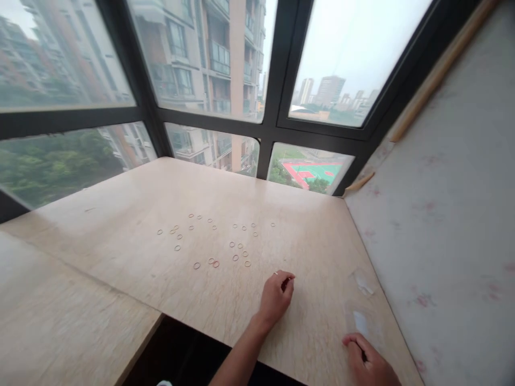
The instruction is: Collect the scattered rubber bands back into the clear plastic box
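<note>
My left hand [277, 296] rests on the stone-look counter with its fingers curled and thumb near the index finger. Whatever it may hold is too small to make out. A ring or band shows on one finger. My right hand [369, 360], at the lower right, is closed too, and what is inside the fingers is hidden. Just beyond it lies a clear plastic bag [361, 323] with a white label. To the left of and beyond my left hand, several thin small hoops are scattered, among them a reddish hoop [216, 264] and a dark hoop [197, 266].
The counter [306, 230] meets dark-framed windows at the back and a flowered wall [442, 214] on the right. Another clear packet [363, 283] lies by that wall. At the front, the counter edge drops to a dark gap [181, 348].
</note>
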Motion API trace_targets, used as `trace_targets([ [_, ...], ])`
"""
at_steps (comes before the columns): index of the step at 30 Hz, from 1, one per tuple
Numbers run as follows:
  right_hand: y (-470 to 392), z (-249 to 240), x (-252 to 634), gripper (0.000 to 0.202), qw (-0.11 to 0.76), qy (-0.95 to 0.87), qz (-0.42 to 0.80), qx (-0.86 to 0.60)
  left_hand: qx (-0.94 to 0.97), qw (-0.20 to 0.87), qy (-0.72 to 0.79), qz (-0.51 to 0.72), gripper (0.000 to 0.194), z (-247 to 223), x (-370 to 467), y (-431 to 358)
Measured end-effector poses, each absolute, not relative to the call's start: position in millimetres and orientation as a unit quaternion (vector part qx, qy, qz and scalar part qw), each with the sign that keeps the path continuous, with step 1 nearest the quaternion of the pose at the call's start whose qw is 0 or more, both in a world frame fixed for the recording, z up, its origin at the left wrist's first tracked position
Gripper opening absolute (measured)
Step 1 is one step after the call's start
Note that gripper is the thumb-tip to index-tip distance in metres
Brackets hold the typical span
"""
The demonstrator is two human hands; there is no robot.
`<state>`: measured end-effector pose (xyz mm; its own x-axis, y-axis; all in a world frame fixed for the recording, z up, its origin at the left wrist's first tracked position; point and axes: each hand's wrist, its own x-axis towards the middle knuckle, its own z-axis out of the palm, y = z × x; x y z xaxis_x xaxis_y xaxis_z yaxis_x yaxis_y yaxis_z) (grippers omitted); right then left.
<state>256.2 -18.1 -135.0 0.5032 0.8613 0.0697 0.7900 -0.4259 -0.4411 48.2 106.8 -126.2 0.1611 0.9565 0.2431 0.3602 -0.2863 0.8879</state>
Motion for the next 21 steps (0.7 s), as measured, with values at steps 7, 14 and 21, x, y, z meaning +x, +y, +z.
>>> trace_targets([
  [7, -18, -127, 244, 0.029, 0.294, -0.518, 0.068, -0.801, 0.780, 0.288, 0.444, 0.336, 0.017, -125, 44, 102],
  [14, -6, -118, 228, 0.024, 0.399, -0.581, 0.127, -0.698, 0.803, 0.263, 0.431, 0.315, 0.018, -125, 43, 105],
  [21, 12, -117, 202, 0.024, 0.386, -0.617, 0.162, -0.666, 0.796, 0.269, 0.434, 0.325, 0.020, -123, 43, 104],
])
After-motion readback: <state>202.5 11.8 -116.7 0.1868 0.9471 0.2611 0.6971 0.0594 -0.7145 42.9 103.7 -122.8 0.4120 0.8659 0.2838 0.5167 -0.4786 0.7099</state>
